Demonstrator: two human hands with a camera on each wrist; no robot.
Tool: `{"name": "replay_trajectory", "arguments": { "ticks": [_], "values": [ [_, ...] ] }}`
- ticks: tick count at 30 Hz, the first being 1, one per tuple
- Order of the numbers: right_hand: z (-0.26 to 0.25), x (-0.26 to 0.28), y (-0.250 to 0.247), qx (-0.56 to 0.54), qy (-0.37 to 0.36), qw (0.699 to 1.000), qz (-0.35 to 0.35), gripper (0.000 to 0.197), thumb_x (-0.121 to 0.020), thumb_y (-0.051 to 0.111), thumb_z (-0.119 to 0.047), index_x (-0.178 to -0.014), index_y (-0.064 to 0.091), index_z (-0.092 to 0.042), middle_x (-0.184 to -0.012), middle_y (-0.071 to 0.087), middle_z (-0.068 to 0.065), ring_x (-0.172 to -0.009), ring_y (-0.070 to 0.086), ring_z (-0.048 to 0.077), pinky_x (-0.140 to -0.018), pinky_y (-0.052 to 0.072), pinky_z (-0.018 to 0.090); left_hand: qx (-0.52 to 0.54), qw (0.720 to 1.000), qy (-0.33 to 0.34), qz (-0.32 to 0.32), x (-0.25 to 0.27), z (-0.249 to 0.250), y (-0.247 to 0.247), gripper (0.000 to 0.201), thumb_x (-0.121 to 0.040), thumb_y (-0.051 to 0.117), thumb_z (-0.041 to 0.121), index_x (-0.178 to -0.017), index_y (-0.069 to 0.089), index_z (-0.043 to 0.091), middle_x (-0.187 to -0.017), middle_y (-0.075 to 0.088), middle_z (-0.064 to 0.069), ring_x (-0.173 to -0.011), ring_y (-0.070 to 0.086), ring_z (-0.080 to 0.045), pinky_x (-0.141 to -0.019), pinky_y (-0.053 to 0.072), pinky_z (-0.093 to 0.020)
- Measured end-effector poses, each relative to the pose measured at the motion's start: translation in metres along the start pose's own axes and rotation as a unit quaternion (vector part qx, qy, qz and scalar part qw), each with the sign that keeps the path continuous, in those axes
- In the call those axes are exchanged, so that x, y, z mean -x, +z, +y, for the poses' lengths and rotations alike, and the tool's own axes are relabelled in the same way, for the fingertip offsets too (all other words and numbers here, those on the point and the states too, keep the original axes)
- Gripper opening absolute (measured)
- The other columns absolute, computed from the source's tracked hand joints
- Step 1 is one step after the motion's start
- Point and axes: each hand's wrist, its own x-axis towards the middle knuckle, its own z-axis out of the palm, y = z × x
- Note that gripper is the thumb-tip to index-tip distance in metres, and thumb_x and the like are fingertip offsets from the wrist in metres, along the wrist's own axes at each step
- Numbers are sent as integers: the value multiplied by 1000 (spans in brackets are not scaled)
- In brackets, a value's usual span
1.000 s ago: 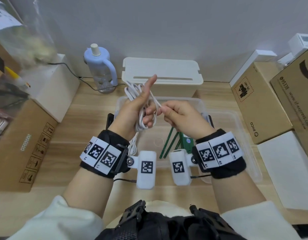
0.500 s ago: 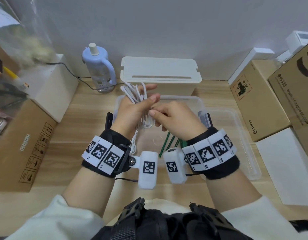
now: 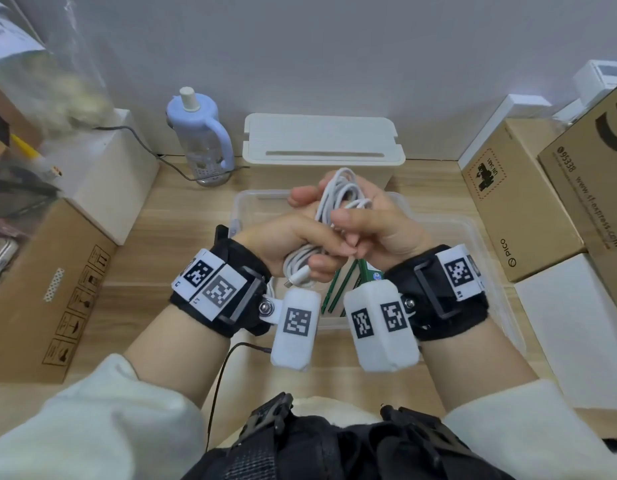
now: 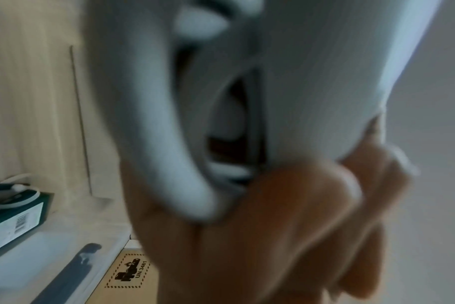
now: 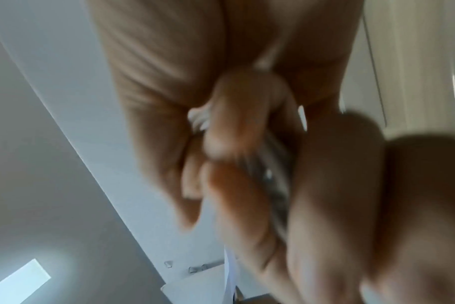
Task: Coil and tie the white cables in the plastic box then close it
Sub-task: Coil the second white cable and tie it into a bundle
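Both hands hold one coiled white cable [image 3: 338, 190] in the air above the clear plastic box [image 3: 248, 202]. My left hand [image 3: 300, 235] grips the lower part of the bundle, and the plug end [image 3: 299, 279] sticks out under its fingers. My right hand [image 3: 371, 223] pinches the strands near the middle of the coil. The left wrist view shows blurred cable loops [image 4: 156, 123] close up; the right wrist view shows fingers [image 5: 237, 115] round the strands. The box's clear lid [image 3: 497, 292] lies beside it on the right.
Green sticks [image 3: 338, 287] and a green packet [image 3: 368, 271] lie inside the clear box. Behind it stand a white cable box [image 3: 320, 140] and a blue bottle [image 3: 199, 133]. Cardboard boxes flank the desk at the left [image 3: 40, 289] and right [image 3: 518, 202].
The loose strand the right hand was pulling has been wound in. Both hands have closed together on the bundle and turned it, and only the short plug end hangs free now.
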Motion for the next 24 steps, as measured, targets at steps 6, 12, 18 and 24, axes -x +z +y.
{"name": "replay_trajectory", "arguments": {
  "ticks": [6, 12, 18, 24],
  "values": [
    [1, -4, 3, -59, -52, 975, 206, 16, -83, 63, -19, -75, 51, -13, -57, 61, -2, -78, 70, 17, -78, 50, 40, 10, 994, 19, 107, -9, -2, 2, 25, -72, 59, -11, -73, 68, 12, -70, 67, -7, -42, 54, -8, -39, 46, -17],
    [8, -11, 3, -23, -60, 955, 289, 13, -89, 54, -19, -78, 52, -14, -54, 64, -4, -71, 64, 20, -72, 54, 38, -30, 986, -1, 165, -11, 0, 1, 17, -73, 51, -1, -87, 54, 9, -71, 65, -5, -44, 56, -9, -42, 50, -20],
    [7, -19, -4, 1, -60, 963, 264, 11, -89, 55, -18, -80, 52, -13, -60, 64, -2, -76, 65, 19, -72, 55, 35, -66, 982, 0, 177, -12, 3, -1, 21, -72, 58, 1, -91, 56, 8, -78, 53, -9, -44, 54, -6, -42, 50, -19],
    [-6, -28, -17, 111, -100, 974, 168, 36, -64, 70, -48, -78, 54, -19, -68, 59, 1, -59, 57, 18, -60, 50, 30, -107, 968, 33, 225, -15, 5, -12, 65, -70, 62, -4, -129, 36, 5, -67, 59, -11, -41, 52, -14, -41, 47, -23]
  ]
}}
